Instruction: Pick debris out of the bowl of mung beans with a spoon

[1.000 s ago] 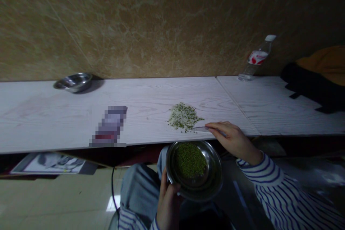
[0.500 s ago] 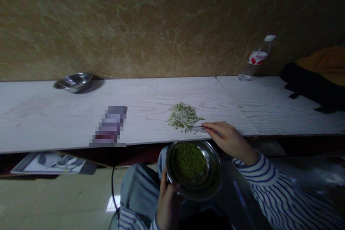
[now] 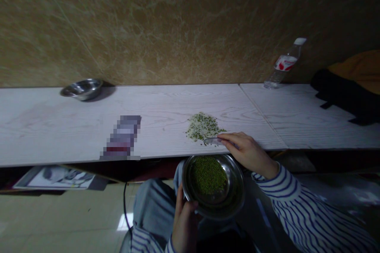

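Observation:
My left hand (image 3: 185,215) is closed on the near-left rim of a steel bowl (image 3: 236,201), held over my lap just below the table edge. Green mung beans (image 3: 209,176) lie in the bowl. On the table ahead is a loose pile of white grains, which look like rice, mixed with green beans (image 3: 203,125). My right hand (image 3: 247,150) pinches a thin, shiny spoon (image 3: 211,140), its tip at the near edge of that pile. The exact shape of the spoon is partly hidden by my fingers.
A second steel bowl (image 3: 83,90) sits at the back left by the wall. Nearer is a pixelated flat item (image 3: 121,138). To the right stand a plastic bottle (image 3: 283,65) and a black and orange cloth item (image 3: 350,87). A drawer (image 3: 62,178) shows below the table.
My right hand has shifted slightly left with the spoon, along the pile's near edge. My left hand and the bowl stay about where they were.

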`<move>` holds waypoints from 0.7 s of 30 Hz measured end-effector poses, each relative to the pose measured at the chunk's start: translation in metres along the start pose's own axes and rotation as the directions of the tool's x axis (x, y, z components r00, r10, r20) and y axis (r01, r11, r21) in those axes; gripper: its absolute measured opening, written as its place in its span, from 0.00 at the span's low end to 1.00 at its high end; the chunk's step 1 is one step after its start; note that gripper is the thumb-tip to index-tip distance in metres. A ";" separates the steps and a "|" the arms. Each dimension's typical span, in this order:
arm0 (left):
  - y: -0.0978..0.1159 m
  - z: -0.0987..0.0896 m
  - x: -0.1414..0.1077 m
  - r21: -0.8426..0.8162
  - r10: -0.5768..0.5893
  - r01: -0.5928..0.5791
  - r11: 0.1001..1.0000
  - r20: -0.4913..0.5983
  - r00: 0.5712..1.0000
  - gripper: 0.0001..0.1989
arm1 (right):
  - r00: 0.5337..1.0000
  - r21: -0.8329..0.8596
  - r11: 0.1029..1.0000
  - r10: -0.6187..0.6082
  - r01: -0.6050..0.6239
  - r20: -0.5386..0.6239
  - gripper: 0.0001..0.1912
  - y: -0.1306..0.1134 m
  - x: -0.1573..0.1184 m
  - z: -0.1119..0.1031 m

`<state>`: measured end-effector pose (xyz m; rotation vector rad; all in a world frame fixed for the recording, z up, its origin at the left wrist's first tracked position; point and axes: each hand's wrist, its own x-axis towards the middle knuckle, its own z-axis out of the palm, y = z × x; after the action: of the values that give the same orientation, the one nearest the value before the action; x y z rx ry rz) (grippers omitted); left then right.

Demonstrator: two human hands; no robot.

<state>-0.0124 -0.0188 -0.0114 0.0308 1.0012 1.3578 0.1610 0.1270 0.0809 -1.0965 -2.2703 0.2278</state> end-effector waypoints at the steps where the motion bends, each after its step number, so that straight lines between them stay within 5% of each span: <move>1: 0.000 -0.001 0.000 0.000 -0.007 0.007 1.000 0.002 1.000 0.38 | 1.000 0.003 1.000 -0.003 0.003 0.005 0.13 0.000 0.000 0.000; 10: 0.002 -0.002 0.002 0.013 0.023 -0.023 1.000 0.011 1.000 0.36 | 0.999 0.015 0.999 0.035 -0.035 0.000 0.12 -0.003 0.003 0.005; 21: 0.005 -0.002 0.004 0.053 0.051 -0.052 0.997 0.020 0.999 0.34 | 0.996 0.090 0.995 -0.056 0.050 0.065 0.13 -0.005 0.002 0.002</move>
<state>-0.0175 -0.0152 -0.0122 0.1094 1.0270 1.3749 0.1557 0.1256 0.0824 -0.9959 -2.3225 0.3452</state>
